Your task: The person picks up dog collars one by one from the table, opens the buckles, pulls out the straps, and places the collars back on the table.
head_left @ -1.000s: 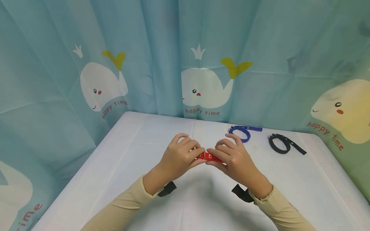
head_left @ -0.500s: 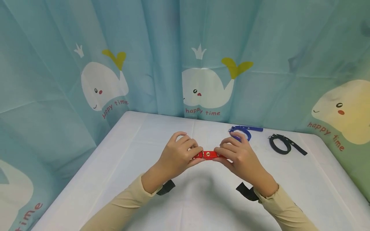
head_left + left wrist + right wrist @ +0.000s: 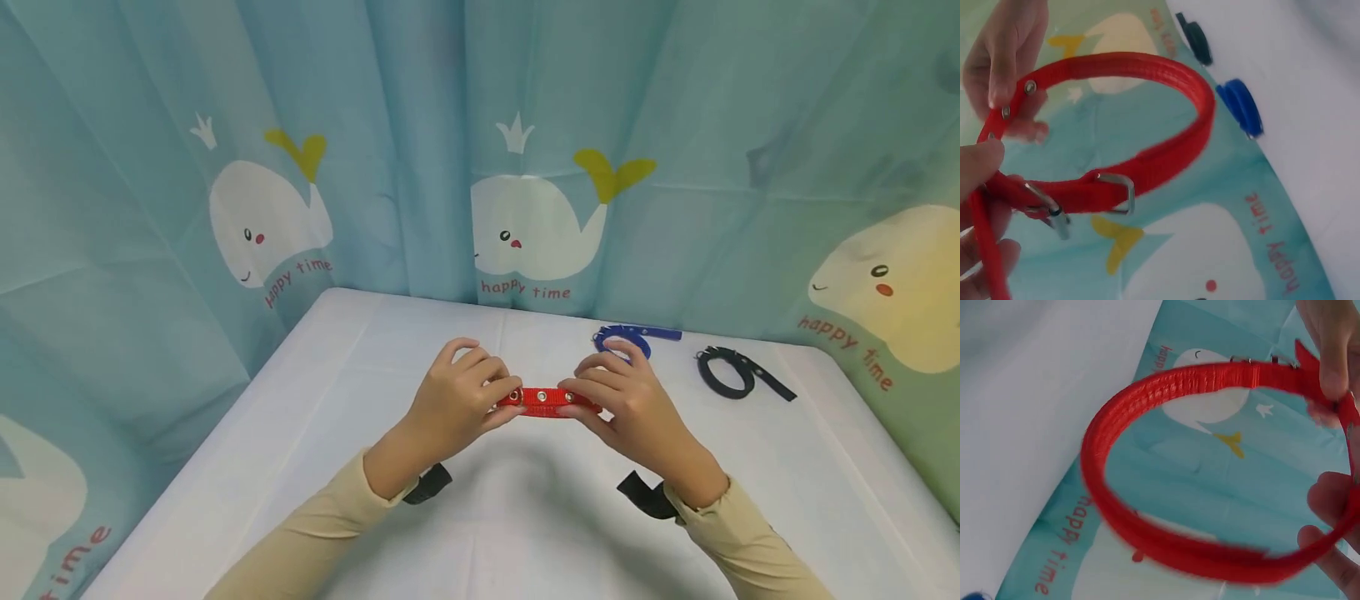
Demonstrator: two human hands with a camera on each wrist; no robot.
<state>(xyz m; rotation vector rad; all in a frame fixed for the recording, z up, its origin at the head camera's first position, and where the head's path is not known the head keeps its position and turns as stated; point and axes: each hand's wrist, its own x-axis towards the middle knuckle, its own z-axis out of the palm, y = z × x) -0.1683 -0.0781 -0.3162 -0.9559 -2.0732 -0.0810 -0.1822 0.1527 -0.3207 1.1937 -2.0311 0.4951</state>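
Note:
Both hands hold a red collar [image 3: 543, 403] above the white table. Thumb and fingers of my left hand [image 3: 459, 407] pinch it by its metal buckle [image 3: 1054, 215]. A metal D-ring [image 3: 1124, 190] sits on the band close to that buckle. On the other side, my right hand [image 3: 626, 400] pinches the strap, where metal eyelets [image 3: 1030, 87] run in a row. The band forms a loop, seen whole in the left wrist view, and the strap's loose end [image 3: 990, 250] hangs past the left fingers. In the head view, fingers cover both ends of the visible stretch.
A blue collar [image 3: 660, 333] lies coiled at the table's back edge, partly behind the right fingers. To its right is a black collar [image 3: 772, 387], also looped with its strap end sticking out. A whale-print curtain [image 3: 420, 167] hangs behind the white table [image 3: 300, 433].
The right hand has moved to the right and the left hand slightly left, so the gap between them has widened. More of the red strap and its eyelets now shows.

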